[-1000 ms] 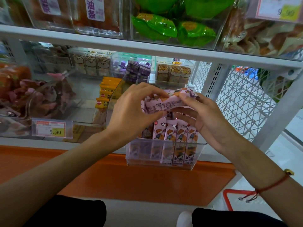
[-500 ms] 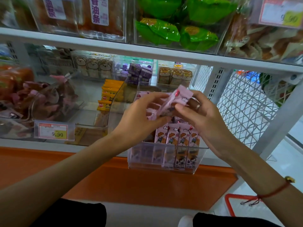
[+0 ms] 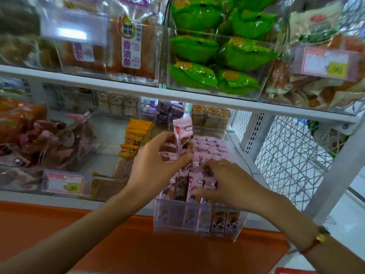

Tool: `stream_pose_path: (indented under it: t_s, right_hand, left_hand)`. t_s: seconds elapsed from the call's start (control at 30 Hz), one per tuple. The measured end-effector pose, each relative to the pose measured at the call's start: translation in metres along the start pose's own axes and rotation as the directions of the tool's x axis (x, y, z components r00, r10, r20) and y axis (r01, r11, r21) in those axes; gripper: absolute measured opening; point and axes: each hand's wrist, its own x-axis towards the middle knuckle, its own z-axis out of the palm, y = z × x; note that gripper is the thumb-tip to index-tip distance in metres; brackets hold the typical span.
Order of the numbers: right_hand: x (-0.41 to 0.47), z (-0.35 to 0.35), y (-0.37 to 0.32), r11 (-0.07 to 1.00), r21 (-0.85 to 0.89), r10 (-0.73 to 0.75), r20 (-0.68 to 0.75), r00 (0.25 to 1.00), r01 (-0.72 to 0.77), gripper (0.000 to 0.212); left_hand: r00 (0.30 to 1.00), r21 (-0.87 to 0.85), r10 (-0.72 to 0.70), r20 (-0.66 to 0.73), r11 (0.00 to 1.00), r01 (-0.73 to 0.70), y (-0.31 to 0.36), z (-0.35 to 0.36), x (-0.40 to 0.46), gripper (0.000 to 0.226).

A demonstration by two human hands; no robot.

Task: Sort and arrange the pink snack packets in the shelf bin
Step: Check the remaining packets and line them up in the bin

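Packets (image 3: 207, 153), pink and cartoon-printed, fill the clear bin (image 3: 197, 220) at the shelf's front edge, most standing in rows. The left hand (image 3: 158, 167) pinches one packet (image 3: 182, 135) upright above them, thumb and fingers curled round it. The right hand (image 3: 231, 182) rests on the front row, fingers bent, though whether they grip anything cannot be told. Best to part the row, then slide the held packet in straight, face forward.
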Motion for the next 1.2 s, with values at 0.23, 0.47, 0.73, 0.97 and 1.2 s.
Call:
stream_pose_path:
  t_s: [0.23, 0.47, 0.73, 0.97, 1.2]
  right_hand:
    - [0.029, -0.004, 0.002, 0.975, -0.205, 0.148, 0.288, 0.946, -0.090, 0.091]
    - [0.032, 0.000, -0.004, 0.959, -0.275, 0.154, 0.328, 0.932, -0.062, 0.094]
    - [0.021, -0.002, 0.005, 0.980, -0.193, 0.084, 0.200, 0.976, -0.045, 0.103]
    - [-0.005, -0.009, 0.004, 0.993, -0.108, -0.040, 0.112, 0.993, 0.052, 0.056]
    - [-0.031, 0.004, 0.006, 0.996, -0.041, -0.078, -0.036, 0.996, 0.076, 0.053]
  left_hand:
    - [0.999, 0.040, 0.033, 0.022, 0.999, -0.034, 0.006, 0.000, -0.005, 0.039]
    - [1.000, 0.029, 0.013, 0.020, 0.999, -0.013, 0.003, -0.001, -0.005, 0.034]
    - [0.999, 0.022, 0.034, 0.025, 0.999, -0.034, 0.003, -0.003, -0.006, 0.033]
    - [1.000, -0.050, 0.007, 0.027, 0.999, -0.005, 0.005, 0.000, 0.010, 0.043]
    - [0.973, 0.011, -0.035, 0.227, 0.999, 0.034, 0.012, 0.034, 0.046, 0.055]
